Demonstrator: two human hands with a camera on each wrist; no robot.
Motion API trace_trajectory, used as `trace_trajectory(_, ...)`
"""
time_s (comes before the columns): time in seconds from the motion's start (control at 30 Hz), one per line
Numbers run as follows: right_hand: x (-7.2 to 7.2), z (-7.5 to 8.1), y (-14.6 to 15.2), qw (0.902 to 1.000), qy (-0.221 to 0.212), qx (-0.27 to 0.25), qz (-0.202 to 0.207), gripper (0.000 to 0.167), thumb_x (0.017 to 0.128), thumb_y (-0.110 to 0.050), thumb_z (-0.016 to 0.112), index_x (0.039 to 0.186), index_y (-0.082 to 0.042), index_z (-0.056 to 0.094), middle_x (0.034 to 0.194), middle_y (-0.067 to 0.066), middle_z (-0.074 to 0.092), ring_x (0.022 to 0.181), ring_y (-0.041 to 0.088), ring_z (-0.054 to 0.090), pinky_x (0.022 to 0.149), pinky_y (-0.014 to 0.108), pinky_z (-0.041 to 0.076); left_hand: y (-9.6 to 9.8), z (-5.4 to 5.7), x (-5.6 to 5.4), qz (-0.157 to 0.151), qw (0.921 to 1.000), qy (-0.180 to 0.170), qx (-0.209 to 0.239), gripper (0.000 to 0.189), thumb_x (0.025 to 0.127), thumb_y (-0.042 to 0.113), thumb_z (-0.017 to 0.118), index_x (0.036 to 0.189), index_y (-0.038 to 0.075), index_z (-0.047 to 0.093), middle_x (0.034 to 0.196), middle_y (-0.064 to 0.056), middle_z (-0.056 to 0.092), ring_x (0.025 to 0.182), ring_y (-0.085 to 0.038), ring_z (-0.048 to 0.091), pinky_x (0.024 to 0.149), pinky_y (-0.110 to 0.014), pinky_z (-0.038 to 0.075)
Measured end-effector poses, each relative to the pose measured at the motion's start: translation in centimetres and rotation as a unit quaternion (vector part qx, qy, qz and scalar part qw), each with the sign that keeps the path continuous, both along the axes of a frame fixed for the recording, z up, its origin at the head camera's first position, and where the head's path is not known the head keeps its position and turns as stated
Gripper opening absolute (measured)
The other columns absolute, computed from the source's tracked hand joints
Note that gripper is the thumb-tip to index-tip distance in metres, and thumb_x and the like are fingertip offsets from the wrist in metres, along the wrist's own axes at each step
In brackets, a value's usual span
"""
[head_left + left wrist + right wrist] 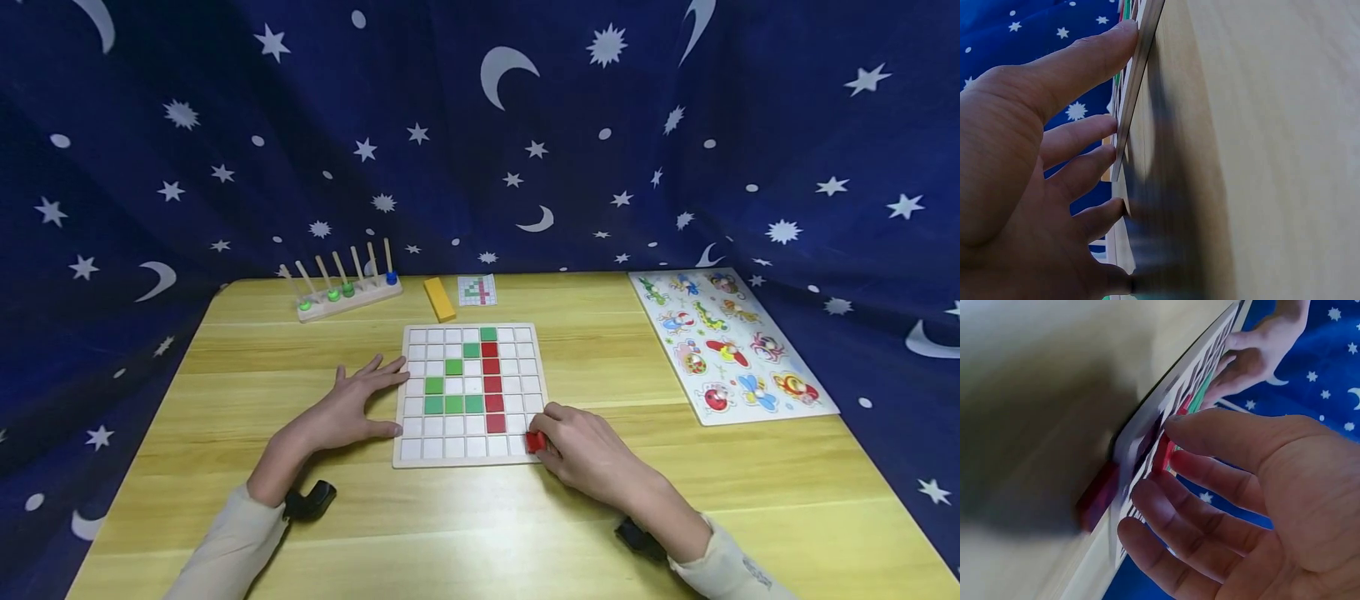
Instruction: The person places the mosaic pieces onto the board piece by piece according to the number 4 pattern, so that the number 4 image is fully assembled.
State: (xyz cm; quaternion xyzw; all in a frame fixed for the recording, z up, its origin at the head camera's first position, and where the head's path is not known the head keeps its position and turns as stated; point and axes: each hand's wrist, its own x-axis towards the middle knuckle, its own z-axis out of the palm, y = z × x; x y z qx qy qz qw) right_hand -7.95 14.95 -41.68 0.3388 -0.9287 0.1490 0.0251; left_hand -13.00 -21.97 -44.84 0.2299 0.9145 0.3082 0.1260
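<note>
A white square grid board (472,460) with a pale wooden rim lies on the table. Several green tiles (453,367) and a column of several red tiles (492,384) sit in its cells. My left hand (337,412), fingers spread, touches the board's left edge with thumb and fingertips. Over the lower right corner, my right hand (588,450) pinches a red tile (1165,452) between thumb and fingers. A dark red block (1097,497) shows beside the board's edge in the right wrist view; the hand hides it from the head view.
Behind the board lie a yellow block (439,300) and a small pattern card (477,290). A wooden peg stand (352,298) with green and blue beads stands at the back left. An insect picture board (727,346) lies at the right. A starry blue cloth (450,167) hangs behind.
</note>
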Motion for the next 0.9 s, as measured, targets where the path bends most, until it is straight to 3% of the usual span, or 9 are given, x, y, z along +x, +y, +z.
trace_trajectory(0.53,-0.2,-0.1,-3.6,0.9985,-0.001,-0.003,0.055,0.016,0.08,-0.007,0.08,0.092,-0.012,0.072,0.081,-0.006,0.055,0.066,0.008,0.049,0.055,0.021,0.042,-0.1,0.0,-0.1,-0.005,0.9999,0.009,0.0,0.08,0.08,0.034,0.085,0.149,0.013,0.049,0.163,-0.003,0.027,0.15,-0.039,0.012,0.105,-0.078,-0.006)
trace_trajectory(0.9,-0.4,0.0,-4.8,0.9985,0.003,0.03,0.046,0.012,0.082,-0.011,0.08,0.092,-0.012,0.073,0.078,-0.005,0.055,0.065,0.011,0.047,0.053,0.022,0.039,-0.1,-0.1,-0.1,-0.002,1.0,0.0,0.002,0.08,0.08,0.036,0.085,0.149,0.014,0.05,0.163,-0.002,0.027,0.15,-0.038,0.011,0.104,-0.078,-0.006)
